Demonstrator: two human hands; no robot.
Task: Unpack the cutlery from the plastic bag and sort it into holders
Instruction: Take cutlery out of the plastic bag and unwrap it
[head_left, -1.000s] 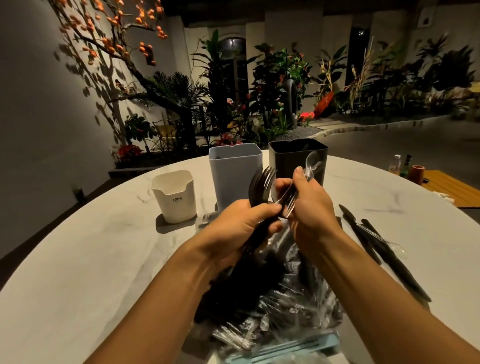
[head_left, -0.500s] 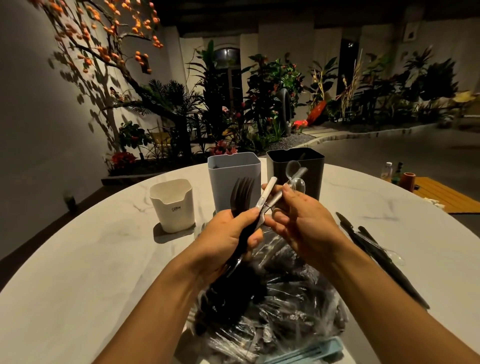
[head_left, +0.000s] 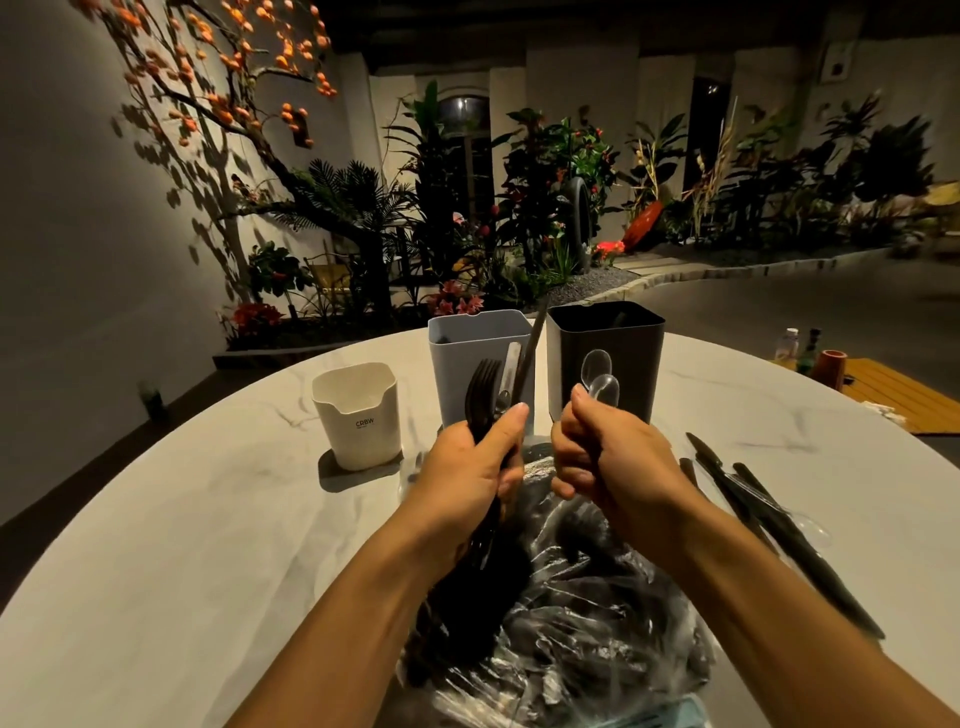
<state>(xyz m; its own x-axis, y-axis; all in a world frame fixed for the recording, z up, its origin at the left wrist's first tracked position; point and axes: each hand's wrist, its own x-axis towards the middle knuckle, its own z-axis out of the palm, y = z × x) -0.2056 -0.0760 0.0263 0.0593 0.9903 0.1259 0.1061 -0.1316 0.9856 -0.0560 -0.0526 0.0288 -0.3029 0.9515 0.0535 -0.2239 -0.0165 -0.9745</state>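
A: Dim indoor garden bg, plants + orange-berry tree on wall. Round marble-look desk (head_left: 156, 519), smooth, pale w/ grey veins.

B: Holders?

A: Three at far side. White holder (head_left: 358, 415), small, rounded corners, notch in front. Grey-blue holder (head_left: 467, 374) and black holder (head_left: 608, 358) taller, squarish, matte plastic. Can't tell what's inside them.

B: Bag?

A: Plastic bag (head_left: 571, 634) near desk edge, under both forearms. Clear, crinkly, shiny film, lots of dark cutlery inside. Soft, will slide and collapse if tugged.

B: Hands?

A: Left hand (head_left: 467, 478) fist-wrapped round bundle of black forks (head_left: 483, 395), tines up, plus a pale knife (head_left: 510, 371) and a dark stick-like piece poking higher. Right hand (head_left: 608, 457) curled round handles of clear spoons (head_left: 600, 376), bowls up, in front of black holder. Hands apart, not touching.

B: Handling?

A: Prob disposable plastic: v. light, stiff but snappy, slick. Clear spoons look thin, easy to crack if squeezed. Best hold at handles mid-length, not tines/bowls. Bundle could fan out if grip loosens.

B: Other stuff?

A: Black knives (head_left: 779, 530) loose on desk to the right, long, narrow, matte; one clear piece among them. Bottles and a brown cup on a wooden surface far right.

B: Progress?

A: Early-mid imo; bag still full.
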